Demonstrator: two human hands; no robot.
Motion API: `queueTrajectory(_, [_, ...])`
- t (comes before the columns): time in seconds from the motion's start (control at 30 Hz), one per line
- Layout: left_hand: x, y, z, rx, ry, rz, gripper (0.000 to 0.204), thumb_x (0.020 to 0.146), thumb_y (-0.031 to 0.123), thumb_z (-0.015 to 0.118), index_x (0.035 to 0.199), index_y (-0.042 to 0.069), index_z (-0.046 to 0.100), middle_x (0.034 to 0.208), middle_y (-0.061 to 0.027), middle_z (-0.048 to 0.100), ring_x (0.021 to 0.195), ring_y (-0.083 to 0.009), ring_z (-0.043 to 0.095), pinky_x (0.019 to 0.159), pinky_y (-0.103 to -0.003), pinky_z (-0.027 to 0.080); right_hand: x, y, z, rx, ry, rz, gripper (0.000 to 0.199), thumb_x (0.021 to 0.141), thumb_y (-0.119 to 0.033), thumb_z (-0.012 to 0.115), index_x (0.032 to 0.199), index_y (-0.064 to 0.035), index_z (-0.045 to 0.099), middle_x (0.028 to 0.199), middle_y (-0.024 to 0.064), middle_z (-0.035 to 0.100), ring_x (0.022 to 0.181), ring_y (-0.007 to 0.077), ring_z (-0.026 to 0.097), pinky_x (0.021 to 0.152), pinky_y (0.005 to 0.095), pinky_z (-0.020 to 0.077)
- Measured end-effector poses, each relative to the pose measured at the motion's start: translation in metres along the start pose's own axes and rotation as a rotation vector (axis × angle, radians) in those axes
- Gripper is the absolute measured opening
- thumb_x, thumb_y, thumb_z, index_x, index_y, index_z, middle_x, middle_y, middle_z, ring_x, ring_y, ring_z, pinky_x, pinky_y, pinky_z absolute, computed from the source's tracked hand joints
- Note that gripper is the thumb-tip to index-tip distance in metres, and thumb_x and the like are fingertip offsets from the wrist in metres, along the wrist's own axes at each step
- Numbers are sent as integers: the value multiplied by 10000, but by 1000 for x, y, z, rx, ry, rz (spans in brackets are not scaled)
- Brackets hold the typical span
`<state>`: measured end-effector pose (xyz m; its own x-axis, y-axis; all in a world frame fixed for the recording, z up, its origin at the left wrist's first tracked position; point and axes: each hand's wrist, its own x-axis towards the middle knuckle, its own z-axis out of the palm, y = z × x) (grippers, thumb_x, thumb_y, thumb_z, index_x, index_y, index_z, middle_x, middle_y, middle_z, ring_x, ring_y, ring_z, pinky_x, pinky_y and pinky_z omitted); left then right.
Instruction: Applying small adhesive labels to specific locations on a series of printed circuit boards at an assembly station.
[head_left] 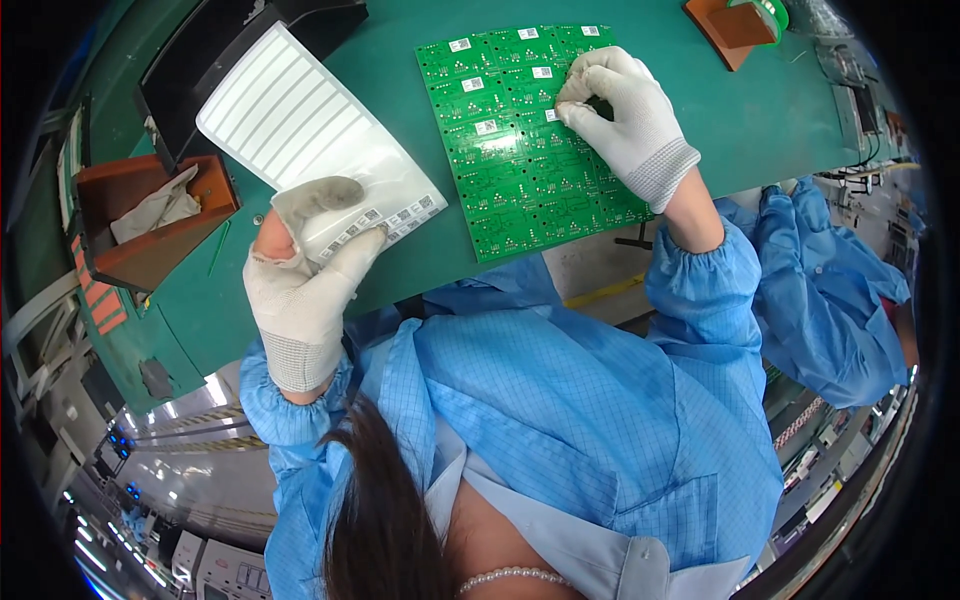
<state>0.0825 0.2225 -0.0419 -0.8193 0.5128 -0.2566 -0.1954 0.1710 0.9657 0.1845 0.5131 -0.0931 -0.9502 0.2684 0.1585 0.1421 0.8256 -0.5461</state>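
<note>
My left hand (310, 275), in a white glove with a bare thumb-base patch, grips a sheet of labels (300, 110) between thumb and fingers. Small printed labels run along the sheet's near edge, while the far part shows bare stripes. A green circuit board panel (520, 190) lies flat on the bench to the right of the sheet. Over its right part is my gloved right hand (625, 115), fingers closed in a pinch at a small white label (552, 115) touching the board. Several similar labels (473, 84) sit in rows on the panel's far part.
The green bench mat (780, 130) carries a black tray (200, 75) at the far left. A brown box (210, 190) with a crumpled white cloth (160, 205) stands left of my left hand. At the far right is a brown holder (730, 30). A blue-clad person (825, 290) sits to the right.
</note>
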Motion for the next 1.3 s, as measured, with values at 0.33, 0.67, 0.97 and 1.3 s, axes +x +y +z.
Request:
queueTrajectory(0.33, [0, 6, -5, -72, -45, -15, 419, 774, -58, 724, 1178, -31, 617, 1092, -114, 678, 979, -162, 655, 861, -272, 531, -4, -36, -6, -537, 188, 19, 241, 736, -218, 789, 876, -115, 622, 1114, 65, 581, 1040, 288, 562, 863, 426, 426])
queueTrajectory(0.67, [-3, 9, -3, -68, -102, -43, 377, 803, -12, 703, 1174, -33, 636, 1055, -112, 696, 985, -164, 664, 888, -271, 534, 1, -125, 22, 46, 194, -462, 336, 644, -130, 790, 964, -104, 691, 1051, 42, 634, 986, 259, 574, 882, 383, 420])
queueTrajectory(0.97, [1, 10, 1, -141, -152, -43, 424, 792, -54, 695, 1202, -28, 592, 1090, -120, 668, 1009, -183, 652, 898, -294, 533, -3, -118, 16, 182, 217, -455, 231, 676, -48, 757, 883, -85, 662, 1027, 60, 628, 955, 256, 586, 855, 371, 440])
queueTrajectory(1.3, [-2, 1, -6, 23, 14, 24, 408, 760, -67, 713, 1133, 8, 566, 1057, -95, 633, 980, -176, 634, 857, -280, 511, -32, 32, -51, 308, -6, 207, 166, 905, -147, 640, 959, 9, 656, 1115, 84, 574, 968, 145, 530, 869, 280, 421])
